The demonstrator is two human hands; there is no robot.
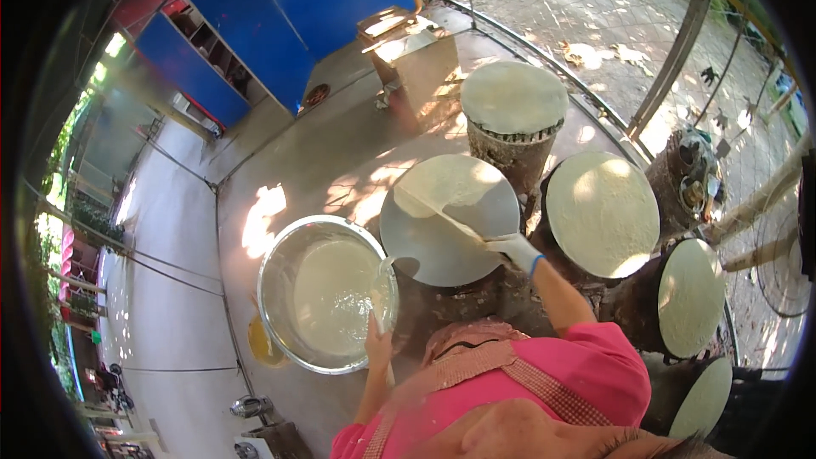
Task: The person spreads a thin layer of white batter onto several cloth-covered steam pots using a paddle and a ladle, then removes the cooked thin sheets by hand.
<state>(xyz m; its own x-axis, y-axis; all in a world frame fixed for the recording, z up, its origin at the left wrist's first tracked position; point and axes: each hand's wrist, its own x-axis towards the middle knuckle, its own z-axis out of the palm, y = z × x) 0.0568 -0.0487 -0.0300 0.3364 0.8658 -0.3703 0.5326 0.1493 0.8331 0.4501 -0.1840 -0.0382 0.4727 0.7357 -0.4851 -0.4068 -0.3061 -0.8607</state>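
Note:
In my right hand (512, 248), which wears a white glove, is a long thin spreading stick (455, 219). It lies across the round grey griddle (442, 268) in front of me, where pale batter (438, 183) covers the far part and the near part is bare metal. My left hand (377, 342) closes around the handle of a ladle (403, 265) at the right side of a big metal basin (265, 293). The ladle's bowl end is over the griddle's left edge. Pale liquid batter (331, 293) fills much of the basin.
More round griddles coated with pale batter stand around: a far one (513, 98), a right one (602, 214), and others at the lower right (692, 297). A yellow container (265, 342) sits beside the basin. Beyond are a wooden box (429, 68), blue panels (246, 25) and a wire fence.

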